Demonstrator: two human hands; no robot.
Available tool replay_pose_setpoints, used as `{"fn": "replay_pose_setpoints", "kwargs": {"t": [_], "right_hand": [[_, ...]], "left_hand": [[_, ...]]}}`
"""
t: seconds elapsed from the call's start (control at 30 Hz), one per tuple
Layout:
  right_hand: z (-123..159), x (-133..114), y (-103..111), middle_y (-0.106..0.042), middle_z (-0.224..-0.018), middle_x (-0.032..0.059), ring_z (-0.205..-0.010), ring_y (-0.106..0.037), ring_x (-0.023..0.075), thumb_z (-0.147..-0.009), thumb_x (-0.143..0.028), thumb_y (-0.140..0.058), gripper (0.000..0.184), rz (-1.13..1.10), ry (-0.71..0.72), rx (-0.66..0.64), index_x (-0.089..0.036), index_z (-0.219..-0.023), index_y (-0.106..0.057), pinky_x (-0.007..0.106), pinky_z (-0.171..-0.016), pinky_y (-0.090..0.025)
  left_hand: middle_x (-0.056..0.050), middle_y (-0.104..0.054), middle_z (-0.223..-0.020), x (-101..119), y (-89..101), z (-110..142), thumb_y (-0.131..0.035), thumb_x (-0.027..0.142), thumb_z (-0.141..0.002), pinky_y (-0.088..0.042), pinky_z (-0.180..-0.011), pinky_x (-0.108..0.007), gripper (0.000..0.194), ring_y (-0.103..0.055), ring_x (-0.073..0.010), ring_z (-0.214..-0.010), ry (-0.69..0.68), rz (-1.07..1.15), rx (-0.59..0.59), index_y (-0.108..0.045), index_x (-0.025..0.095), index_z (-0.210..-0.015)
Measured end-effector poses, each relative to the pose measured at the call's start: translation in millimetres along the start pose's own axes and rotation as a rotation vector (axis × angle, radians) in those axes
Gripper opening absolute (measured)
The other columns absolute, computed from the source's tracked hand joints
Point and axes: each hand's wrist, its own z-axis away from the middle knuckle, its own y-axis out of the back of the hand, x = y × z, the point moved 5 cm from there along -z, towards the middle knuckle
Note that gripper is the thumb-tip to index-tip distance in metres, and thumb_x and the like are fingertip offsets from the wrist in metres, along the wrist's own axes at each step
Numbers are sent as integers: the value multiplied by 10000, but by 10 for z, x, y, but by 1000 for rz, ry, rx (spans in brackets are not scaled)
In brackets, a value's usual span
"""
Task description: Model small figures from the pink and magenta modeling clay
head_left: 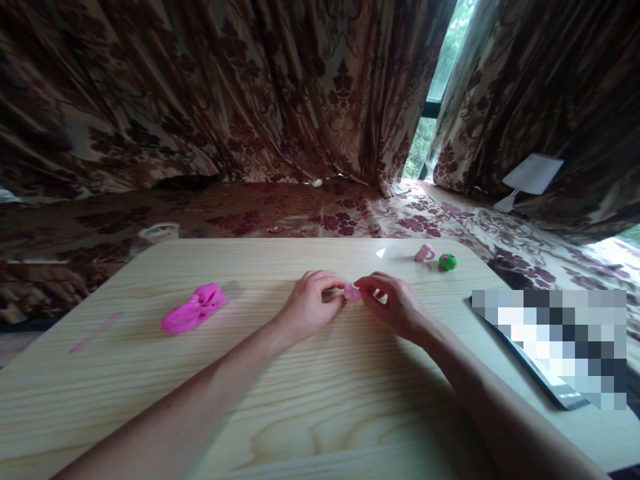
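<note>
My left hand (pixel 320 298) and my right hand (pixel 393 301) meet over the middle of the table. Between their fingertips is a small light pink piece (pixel 352 292) that looks like soft modelling clay. The left thumb and fingers pinch its left side, while the right fingers close on its right side. Fingertips cover part of the piece, so its full shape is hidden. Off to the left lies a bright magenta lump of clay (pixel 194 309) with dents in its surface, apart from both hands.
A thin pink stick (pixel 95 332) lies at the far left of the wooden table (pixel 300 427). Toward the back right stand a small pink mug-like shape (pixel 425 253) and a green ball with pink spots (pixel 447 262). A dark-edged flat object (pixel 530 360), partly blurred out, rests at the right edge.
</note>
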Motion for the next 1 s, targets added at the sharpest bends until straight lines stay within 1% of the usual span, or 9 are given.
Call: {"fn": "replay_pose_setpoints", "kwargs": {"t": [0.1, 0.23, 0.37, 0.5, 0.57, 0.63, 0.8, 0.87, 1.0], "right_hand": [[5, 0, -26, -607, -856, 24, -716, -560, 123, -807, -186, -517, 218, 16, -11, -4, -225, -989, -631, 224, -626, -435], [7, 15, -28, -609, -907, 36, -795, -568, 143, -788, -217, -567, 232, 37, -15, 39, -218, -1014, -622, 240, -678, -442], [7, 8, -14, -607, -907, 43, -806, -567, 149, -799, -228, -561, 165, 62, -2, 25, -213, -935, -652, 256, -712, -439], [3, 4, -1, -607, -874, 40, -757, -566, 135, -827, -227, -524, 147, 36, -1, 14, -204, -861, -665, 247, -684, -437], [-2, 22, -4, -610, -856, 35, -711, -563, 123, -843, -236, -500, 165, 0, -13, 16, -196, -845, -661, 237, -645, -433], [-8, 49, -11, -617, -834, 29, -668, -558, 114, -846, -236, -495, 168, -40, -35, 21, -191, -848, -657, 231, -610, -426], [-27, 91, -31, -652, -782, 20, -686, -581, 127, -828, -225, -508, 149, -223, -118, 35, -178, -882, -639, 231, -619, -431], [-35, 100, -29, -654, -771, 22, -686, -582, 128, -811, -229, -531, 127, -314, -157, 67, -169, -872, -625, 230, -614, -433], [-49, 110, -28, -633, -751, 18, -685, -572, 122, -780, -234, -576, 82, -488, -176, 138, -159, -813, -590, 230, -621, -437]], "left_hand": [[-39, -667, -929, 0, -15, 2, -587, 253, -747, -415, -856, -323, 199, -553, -192, -927, -4, -6, 9, -680, 213, -919], [-52, -664, -937, -2, -32, 12, -586, 275, -750, -415, -852, -328, 222, -552, -196, -929, 3, -20, 15, -678, 201, -937], [-52, -667, -909, 3, -32, 11, -586, 269, -749, -417, -842, -324, 187, -560, -192, -904, 0, -10, 17, -687, 201, -891], [-41, -668, -877, 39, -23, 6, -581, 234, -746, -423, -831, -310, 174, -565, -185, -887, -12, 31, 10, -686, 208, -882], [-34, -672, -849, 67, -24, 9, -578, 220, -743, -433, -815, -295, 173, -574, -177, -865, 0, 79, -12, -684, 207, -878], [-31, -674, -837, 87, -28, 14, -582, 215, -733, -446, -792, -278, 171, -588, -168, -834, 41, 138, -34, -685, 200, -869], [-35, -675, -856, 108, -33, 23, -600, 266, -721, -461, -761, -252, 183, -611, -158, -803, 139, 309, -55, -681, 181, -862], [-36, -679, -861, 118, -33, 22, -606, 293, -723, -459, -759, -245, 203, -614, -156, -806, 170, 378, -70, -676, 173, -871], [-28, -675, -817, 156, -36, 23, -607, 338, -731, -459, -692, -229, 253, -610, -138, -733, 248, 488, -157, -657, 154, -898]]}}
